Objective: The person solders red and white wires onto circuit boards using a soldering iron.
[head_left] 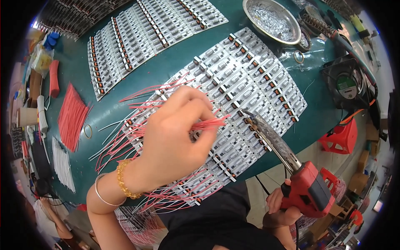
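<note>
1. Left hand [179, 129], at centre; thumb and fingertips pinched on a bunch of red wires [210, 123], above the board.
2. Right hand [283, 208], at five o'clock; fingers wrapped around the handle of a soldering iron [308, 187]; tip over the board, contact unclear.
3. Board sheet [246, 79], spanning centre to one o'clock; red and white leads along its seven-o'clock side.
4. Spare stock: red wire pile [73, 118], nine o'clock; white wire pile [62, 164], eight o'clock.
5. Step, as judged: wire soldering; next move calls for one wire end steadied beneath the tip.
</note>
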Motion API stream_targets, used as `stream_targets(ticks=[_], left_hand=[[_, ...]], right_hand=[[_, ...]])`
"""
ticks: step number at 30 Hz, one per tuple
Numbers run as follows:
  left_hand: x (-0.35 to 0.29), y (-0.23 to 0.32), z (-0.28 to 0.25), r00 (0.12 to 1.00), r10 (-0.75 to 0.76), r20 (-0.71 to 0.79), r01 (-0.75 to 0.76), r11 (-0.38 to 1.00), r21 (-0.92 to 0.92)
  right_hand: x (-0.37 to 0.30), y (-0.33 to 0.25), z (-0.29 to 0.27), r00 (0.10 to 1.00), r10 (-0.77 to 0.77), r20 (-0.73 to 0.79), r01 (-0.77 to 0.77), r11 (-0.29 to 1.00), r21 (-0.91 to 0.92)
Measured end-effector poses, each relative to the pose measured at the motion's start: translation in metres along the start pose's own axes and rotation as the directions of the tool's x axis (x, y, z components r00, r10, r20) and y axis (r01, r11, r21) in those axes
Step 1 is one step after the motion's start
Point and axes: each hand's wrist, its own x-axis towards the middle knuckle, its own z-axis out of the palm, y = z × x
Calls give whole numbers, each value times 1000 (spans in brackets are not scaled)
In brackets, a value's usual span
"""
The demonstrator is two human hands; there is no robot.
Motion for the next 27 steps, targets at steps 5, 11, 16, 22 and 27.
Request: stream_targets(ticks=[5, 11, 16, 22, 27], left_hand=[[-6, -5, 15, 1000, 4, 29, -7, 994, 108], [-4, -6, 12, 999, -2, 50, -2, 997, 71], [-2, -7, 11, 998, -16, 62, 13, 999, 51], [-1, -8, 9, 997, -21, 68, 17, 998, 68], [0, -7, 8, 998, -12, 59, 8, 998, 69]], right_hand=[[-1, 2, -5, 997, 79, 18, -77, 995, -71], [-2, 10, -5, 1000, 7, 25, -8, 998, 57], [-1, 7, -3, 1000, 26, -4, -25, 999, 19], [4, -2, -13, 993, 69, 98, -59, 994, -95], [5, -13, 2, 998, 10, 63, -5, 997, -79]])
